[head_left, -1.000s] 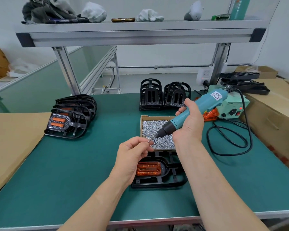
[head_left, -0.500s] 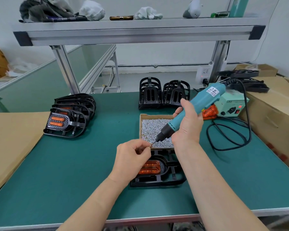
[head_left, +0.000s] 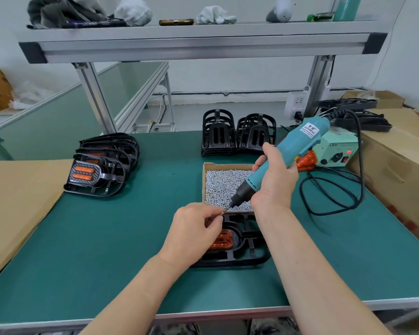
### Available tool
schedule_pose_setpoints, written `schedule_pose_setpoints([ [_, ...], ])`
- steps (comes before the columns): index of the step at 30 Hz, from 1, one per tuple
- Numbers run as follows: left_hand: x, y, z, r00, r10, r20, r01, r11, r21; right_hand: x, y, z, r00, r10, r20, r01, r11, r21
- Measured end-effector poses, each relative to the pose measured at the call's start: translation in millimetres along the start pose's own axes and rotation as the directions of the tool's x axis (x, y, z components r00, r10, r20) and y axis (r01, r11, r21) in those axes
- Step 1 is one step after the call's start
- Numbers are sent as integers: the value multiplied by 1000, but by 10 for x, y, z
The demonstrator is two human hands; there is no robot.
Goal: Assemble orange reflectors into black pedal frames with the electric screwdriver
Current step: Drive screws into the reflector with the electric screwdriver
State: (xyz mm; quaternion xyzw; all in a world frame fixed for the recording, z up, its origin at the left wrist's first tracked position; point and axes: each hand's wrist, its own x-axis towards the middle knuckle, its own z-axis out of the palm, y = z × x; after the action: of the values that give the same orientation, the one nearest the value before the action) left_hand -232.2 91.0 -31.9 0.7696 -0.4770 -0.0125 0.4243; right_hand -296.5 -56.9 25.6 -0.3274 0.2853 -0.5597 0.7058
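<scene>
two hands; one screwdriver; one box of screws

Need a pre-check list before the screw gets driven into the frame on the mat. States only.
1. Right hand grips teal electric screwdriver: ok.
2. Left hand pinches small silver screw at the bit: ok.
3. Screw seated straight on bit: cannot tell, too small.
4. Orange reflector lying in black plastic pedal frame: ok; full seating cannot tell, left hand covers part.
5. Black power cable lies right of frame, apart from it: ok.
6. Pale green control box red lamp lit: ok.
</scene>
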Motion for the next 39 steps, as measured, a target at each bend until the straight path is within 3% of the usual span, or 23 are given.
schedule_pose_setpoints([
  [8,-152,-183,-40,999,37,-26,-35,997,74,-128,8,-69,984,-104,146,118,989,-93],
  [15,-200,-243,22,996,-75,57,75,997,-5,-268,66,-107,951,-187,246,230,960,-160],
  [24,-210,-298,32,995,-65,77,68,997,-34,-307,147,-133,947,-190,260,241,954,-181],
  [33,-219,-308,39,996,-58,66,60,998,-33,-392,194,-142,891,-235,388,321,932,-172],
  [39,-202,-300,48,997,-41,58,42,999,-27,-387,216,-134,897,-232,377,314,934,-173],
])
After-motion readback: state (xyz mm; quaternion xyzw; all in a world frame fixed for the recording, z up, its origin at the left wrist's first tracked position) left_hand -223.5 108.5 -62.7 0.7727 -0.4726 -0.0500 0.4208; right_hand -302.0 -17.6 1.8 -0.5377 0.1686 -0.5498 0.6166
